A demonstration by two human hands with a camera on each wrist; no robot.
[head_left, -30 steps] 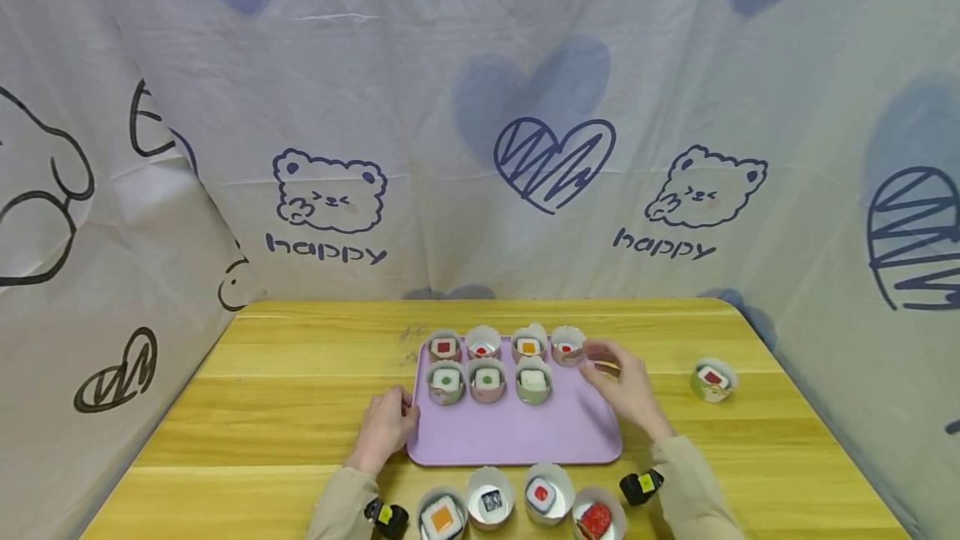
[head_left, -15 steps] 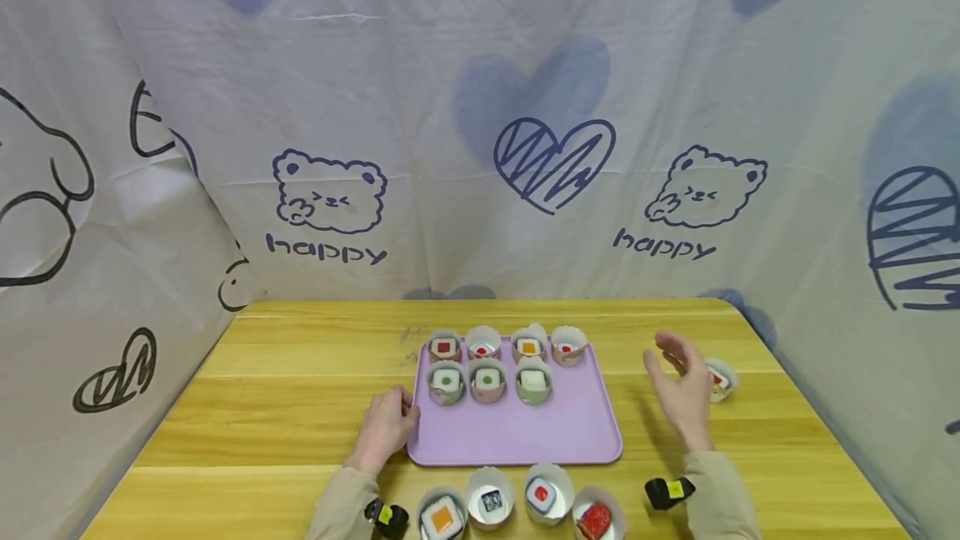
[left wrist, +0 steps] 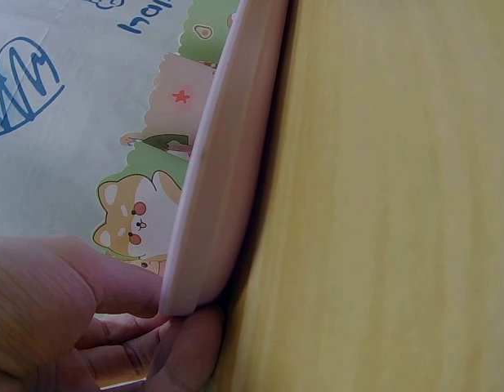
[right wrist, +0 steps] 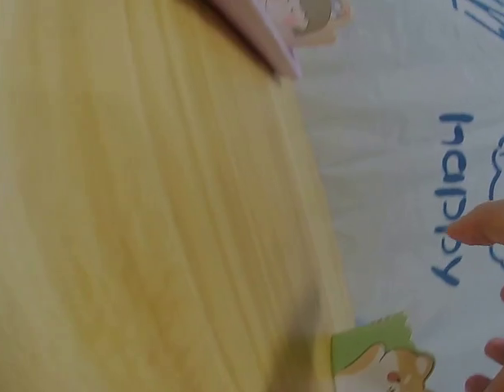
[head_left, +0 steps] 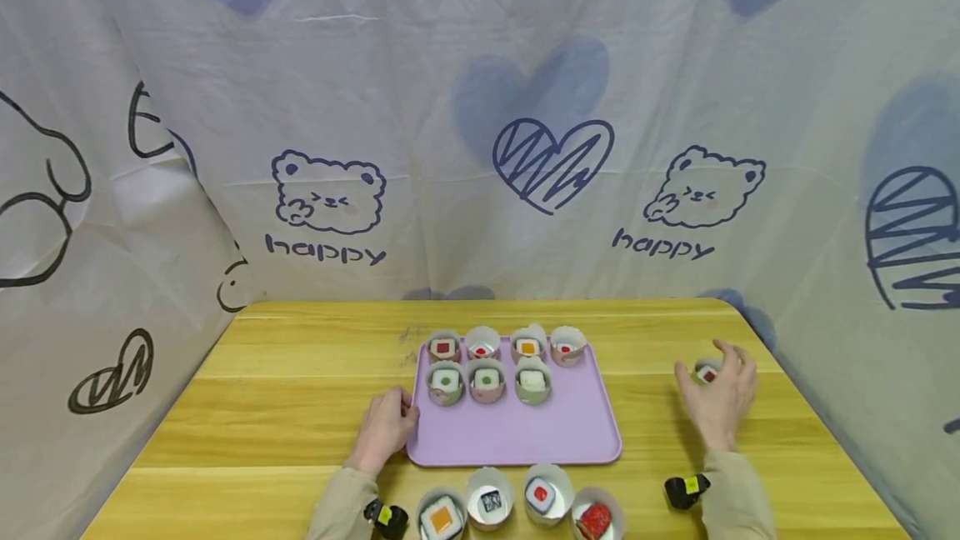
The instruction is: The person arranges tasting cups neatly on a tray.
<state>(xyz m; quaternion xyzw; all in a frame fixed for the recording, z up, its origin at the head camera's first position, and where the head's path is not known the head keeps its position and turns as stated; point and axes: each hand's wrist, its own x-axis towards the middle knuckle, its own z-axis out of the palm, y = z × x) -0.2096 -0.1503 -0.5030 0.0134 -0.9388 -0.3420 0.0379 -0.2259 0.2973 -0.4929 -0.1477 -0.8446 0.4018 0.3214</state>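
My left hand (head_left: 387, 425) grips the left rim of the pink tray (head_left: 517, 437); in the left wrist view thumb and fingers meet at the tray's wall (left wrist: 223, 180). On the tray stand two rows of paper cups, among them a pink cup (head_left: 487, 390) and a green cup (head_left: 533, 395), each holding a small toy sweet. My right hand (head_left: 720, 394) hovers over the table's right side, fingers spread and holding nothing. Just behind it is a green paper cup (head_left: 705, 367) with a red-topped white piece, partly hidden by the hand. Its dog print (right wrist: 386, 367) shows in the right wrist view.
Several more filled cups stand before the tray, including one with an orange-topped piece (head_left: 441, 519) and one with a red piece (head_left: 596, 521). A printed cloth (head_left: 442, 107) hangs behind the wooden table (head_left: 285, 390).
My right hand has moved right, away from the tray's back right cup, to the lone green cup. The left hand stays on the tray's rim.
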